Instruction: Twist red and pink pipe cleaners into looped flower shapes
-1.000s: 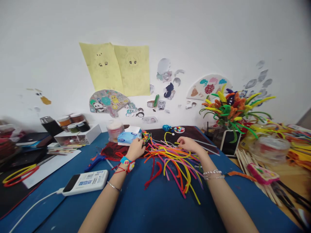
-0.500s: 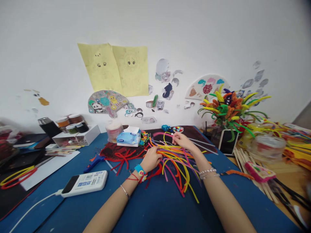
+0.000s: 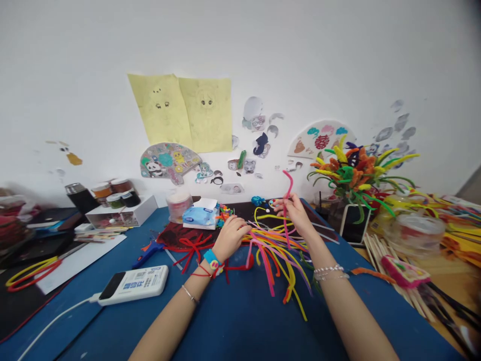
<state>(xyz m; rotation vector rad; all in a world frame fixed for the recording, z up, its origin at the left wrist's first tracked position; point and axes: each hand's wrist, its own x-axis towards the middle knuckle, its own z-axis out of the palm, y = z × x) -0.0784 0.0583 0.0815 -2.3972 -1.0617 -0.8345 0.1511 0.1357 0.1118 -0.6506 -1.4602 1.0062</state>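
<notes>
The right hand (image 3: pixel 296 213) is raised with the wrist bent, its fingers (image 3: pixel 286 201) pinching a pink pipe cleaner (image 3: pixel 287 183) that stands upright above a loose pile of multicoloured pipe cleaners (image 3: pixel 274 245) on the blue worktop (image 3: pixel 240 321). The left hand (image 3: pixel 231 238) lies curled at the pile's left end, near a blue tissue packet (image 3: pixel 201 215); whether its fingers grip a strand cannot be told. Further left sits a white power bank (image 3: pixel 133 285), its printed label too small to read.
</notes>
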